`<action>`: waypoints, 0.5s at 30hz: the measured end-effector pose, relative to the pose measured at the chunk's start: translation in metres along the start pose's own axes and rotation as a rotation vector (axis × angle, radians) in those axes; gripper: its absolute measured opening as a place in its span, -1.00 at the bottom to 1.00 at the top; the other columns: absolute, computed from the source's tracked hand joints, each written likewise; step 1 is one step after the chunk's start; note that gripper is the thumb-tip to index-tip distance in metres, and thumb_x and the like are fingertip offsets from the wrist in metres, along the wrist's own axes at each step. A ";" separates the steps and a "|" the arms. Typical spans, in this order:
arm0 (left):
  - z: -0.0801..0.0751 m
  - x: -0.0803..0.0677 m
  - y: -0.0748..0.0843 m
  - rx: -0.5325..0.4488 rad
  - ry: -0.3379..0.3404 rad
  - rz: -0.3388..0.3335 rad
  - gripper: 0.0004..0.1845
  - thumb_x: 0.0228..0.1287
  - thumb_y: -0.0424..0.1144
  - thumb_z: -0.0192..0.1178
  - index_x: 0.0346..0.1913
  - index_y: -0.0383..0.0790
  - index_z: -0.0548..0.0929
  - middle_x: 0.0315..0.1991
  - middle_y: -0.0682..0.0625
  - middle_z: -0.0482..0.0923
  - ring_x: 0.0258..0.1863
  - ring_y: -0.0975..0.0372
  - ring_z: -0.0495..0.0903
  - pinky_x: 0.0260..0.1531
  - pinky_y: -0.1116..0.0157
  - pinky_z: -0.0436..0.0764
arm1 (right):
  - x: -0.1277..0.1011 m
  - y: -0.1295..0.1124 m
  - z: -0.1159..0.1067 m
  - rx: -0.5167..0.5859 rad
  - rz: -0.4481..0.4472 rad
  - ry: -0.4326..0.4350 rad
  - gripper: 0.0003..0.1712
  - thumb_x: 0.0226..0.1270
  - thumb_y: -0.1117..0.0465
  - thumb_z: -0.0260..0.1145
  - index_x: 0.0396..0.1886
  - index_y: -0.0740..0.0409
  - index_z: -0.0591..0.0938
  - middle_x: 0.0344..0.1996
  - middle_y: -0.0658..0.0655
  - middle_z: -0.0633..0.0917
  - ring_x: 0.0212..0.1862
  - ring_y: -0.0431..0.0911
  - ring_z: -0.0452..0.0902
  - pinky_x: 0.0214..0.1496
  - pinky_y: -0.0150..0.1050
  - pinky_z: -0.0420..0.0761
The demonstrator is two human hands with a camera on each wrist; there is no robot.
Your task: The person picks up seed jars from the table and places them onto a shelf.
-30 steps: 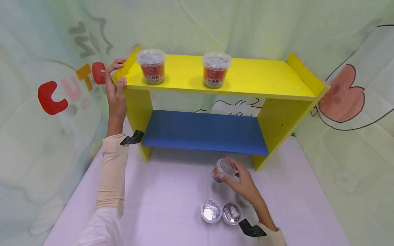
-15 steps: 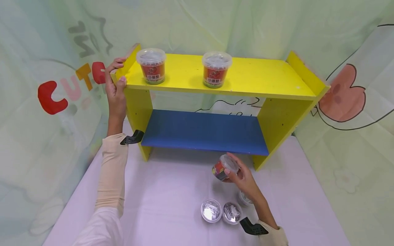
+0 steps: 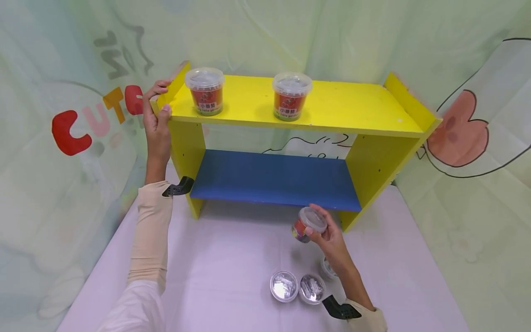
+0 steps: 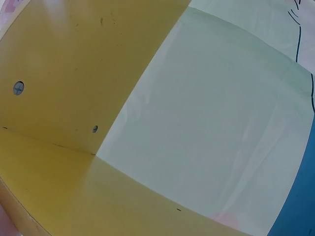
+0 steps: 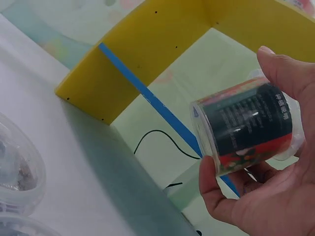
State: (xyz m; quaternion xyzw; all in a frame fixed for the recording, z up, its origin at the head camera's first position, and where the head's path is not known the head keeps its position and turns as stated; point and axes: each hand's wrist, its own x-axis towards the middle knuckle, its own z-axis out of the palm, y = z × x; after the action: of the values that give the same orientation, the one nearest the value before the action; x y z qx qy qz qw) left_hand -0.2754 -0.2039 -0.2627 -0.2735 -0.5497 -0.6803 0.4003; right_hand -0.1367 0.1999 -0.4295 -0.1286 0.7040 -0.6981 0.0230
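Observation:
My right hand [image 3: 327, 237] holds a small clear-lidded tub with a red label [image 3: 307, 224] above the table, just in front of the blue lower shelf [image 3: 274, 177]. In the right wrist view the tub [image 5: 248, 129] lies tilted in my fingers [image 5: 283, 69]. My left hand [image 3: 156, 121] grips the top left corner of the yellow shelf unit [image 3: 356, 108]. Two matching tubs [image 3: 205, 91] [image 3: 291, 95] stand on the yellow top board. The left wrist view shows only the unit's yellow side panel [image 4: 64, 78].
Three more clear-lidded tubs [image 3: 284, 286] [image 3: 312, 288] [image 3: 327, 268] sit on the white tablecloth [image 3: 215, 267] near my right forearm. Pale green printed curtains [image 3: 464, 193] close in the table on the left, back and right.
My right hand has lifted the tub slightly up and to the right, toward the blue shelf's front edge. The left hand has stayed on the shelf corner.

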 end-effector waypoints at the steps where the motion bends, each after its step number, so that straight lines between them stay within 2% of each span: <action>1: 0.000 0.000 0.000 0.001 -0.001 -0.001 -0.67 0.25 -0.39 -0.03 0.08 -0.15 0.42 0.23 -0.11 0.38 0.33 0.04 0.31 0.28 0.27 0.48 | 0.000 0.000 0.001 0.001 0.004 0.012 -0.30 0.40 0.34 0.16 0.48 0.09 0.17 0.23 0.01 0.38 0.19 -0.31 0.45 0.18 -0.49 0.52; 5: 0.000 0.000 0.000 0.005 -0.002 -0.004 -0.67 0.26 -0.39 -0.03 0.09 -0.14 0.42 0.23 -0.10 0.38 0.33 0.05 0.31 0.27 0.27 0.49 | 0.001 -0.002 0.003 0.040 0.012 0.068 -0.37 0.44 0.29 0.12 0.44 0.06 0.16 0.17 -0.07 0.43 0.16 -0.31 0.45 0.18 -0.50 0.51; 8: 0.000 0.000 -0.001 0.011 -0.001 0.000 -0.67 0.26 -0.39 -0.03 0.08 -0.14 0.42 0.23 -0.10 0.38 0.33 0.05 0.30 0.28 0.27 0.48 | 0.001 -0.004 0.003 0.178 -0.023 0.071 -0.46 0.49 0.25 0.04 0.39 0.04 0.16 0.14 -0.08 0.44 0.15 -0.29 0.48 0.19 -0.44 0.54; 12: 0.000 0.000 -0.001 0.017 0.001 0.005 -0.67 0.25 -0.38 -0.04 0.08 -0.15 0.42 0.22 -0.10 0.39 0.33 0.05 0.31 0.28 0.27 0.47 | 0.003 -0.007 0.002 0.404 -0.104 -0.003 -0.51 0.53 0.21 -0.03 0.38 0.06 0.15 0.16 -0.03 0.45 0.17 -0.19 0.56 0.18 -0.29 0.59; 15: 0.000 0.000 -0.001 0.013 0.000 0.006 -0.67 0.25 -0.39 -0.04 0.08 -0.15 0.42 0.22 -0.10 0.38 0.32 0.04 0.31 0.27 0.27 0.48 | 0.005 -0.006 0.002 0.504 -0.146 -0.067 -0.47 0.55 0.19 -0.10 0.44 0.09 0.09 0.21 0.01 0.44 0.20 -0.10 0.57 0.16 -0.23 0.62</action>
State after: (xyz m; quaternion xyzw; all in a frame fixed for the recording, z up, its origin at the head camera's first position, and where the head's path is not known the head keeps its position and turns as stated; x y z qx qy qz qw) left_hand -0.2761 -0.2040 -0.2629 -0.2726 -0.5532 -0.6755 0.4042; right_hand -0.1403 0.1974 -0.4229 -0.1924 0.4956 -0.8465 0.0272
